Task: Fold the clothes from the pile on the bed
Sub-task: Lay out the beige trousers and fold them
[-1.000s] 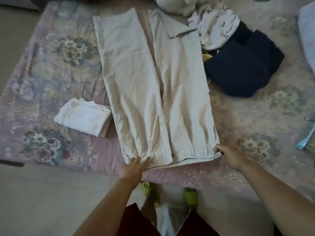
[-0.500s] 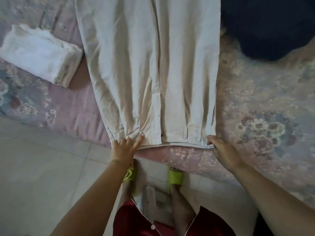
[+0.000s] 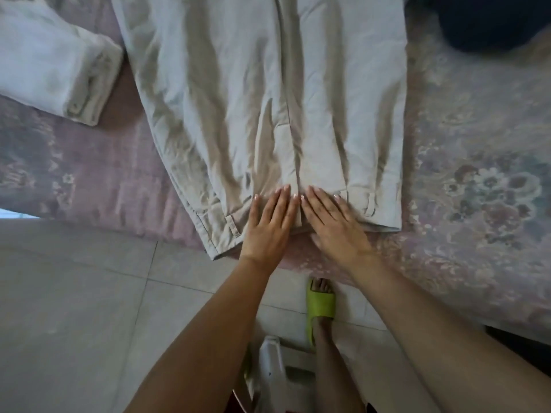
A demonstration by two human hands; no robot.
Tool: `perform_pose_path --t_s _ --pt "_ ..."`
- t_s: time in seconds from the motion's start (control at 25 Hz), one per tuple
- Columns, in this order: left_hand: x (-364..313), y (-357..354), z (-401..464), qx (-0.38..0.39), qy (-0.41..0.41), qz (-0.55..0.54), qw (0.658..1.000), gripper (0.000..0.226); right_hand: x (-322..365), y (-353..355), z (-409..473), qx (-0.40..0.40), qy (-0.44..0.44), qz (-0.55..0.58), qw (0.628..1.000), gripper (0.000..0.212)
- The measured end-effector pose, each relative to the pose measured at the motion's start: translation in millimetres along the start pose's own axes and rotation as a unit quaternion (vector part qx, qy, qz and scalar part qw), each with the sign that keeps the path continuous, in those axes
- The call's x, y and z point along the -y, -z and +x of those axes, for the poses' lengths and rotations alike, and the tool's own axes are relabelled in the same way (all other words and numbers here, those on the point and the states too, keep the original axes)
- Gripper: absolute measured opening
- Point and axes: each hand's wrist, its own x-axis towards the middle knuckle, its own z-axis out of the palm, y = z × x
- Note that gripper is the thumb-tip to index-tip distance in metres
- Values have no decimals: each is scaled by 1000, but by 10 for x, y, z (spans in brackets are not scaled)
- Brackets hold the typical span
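Observation:
Beige trousers (image 3: 253,93) lie spread flat on the bed, legs side by side, waistband at the near edge. My left hand (image 3: 268,225) lies flat with straight fingers on the waistband, just left of the centre seam. My right hand (image 3: 334,225) lies flat beside it, fingers straight, just right of the seam. The two hands nearly touch. The far ends of the trouser legs are out of frame.
A folded white garment (image 3: 50,61) lies on the bed to the left. A dark navy garment (image 3: 483,25) shows at the top right. The floral pink bedspread (image 3: 477,189) ends at a tiled floor (image 3: 74,308), where my foot in a green sandal (image 3: 320,305) stands.
Both hands let go of the waistband's outer corners and moved inward to its middle, where they now press flat. The camera has tipped closer and lower.

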Motion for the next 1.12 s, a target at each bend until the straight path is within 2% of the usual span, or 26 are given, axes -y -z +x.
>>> perform_pose_path --t_s 0.16,0.24,0.36,0.4,0.48,0.56,0.68,0.76,0.92,1.0,1.12 --pt "44 -142 42 -26 -10 -32 999 43 -89 -112 28 -36 32 -4 999 56" --pt "90 -127 41 -66 7 -97 993 44 -116 -115 2 -78 60 12 995 54" --pt "115 -77 -8 -80 25 -153 985 50 -118 -106 -43 -77 63 -16 995 51" --pt "118 -66 -23 -73 16 -133 988 51 -121 -113 -36 -64 52 -44 996 55" --pt "162 -107 -27 -43 -19 -83 995 56 -148 -125 7 -17 36 -82 996 78" --pt "193 -145 -17 -35 -36 -28 998 57 -182 -130 36 14 36 -88 995 86" --pt "192 -181 34 -52 -64 32 996 46 -173 -130 31 17 73 -119 990 67" --pt "151 -197 19 -57 -53 40 996 45 -141 -120 8 10 85 -134 987 60" --pt "7 -183 -143 -29 -38 29 998 52 -184 -234 -216 -34 98 -81 991 53" --pt "-105 -113 -286 12 -31 2 999 53 -112 -260 -395 -22 105 -37 994 58" --pt "-113 126 -341 53 -42 -13 998 68 -99 -180 -520 -3 93 48 995 59"
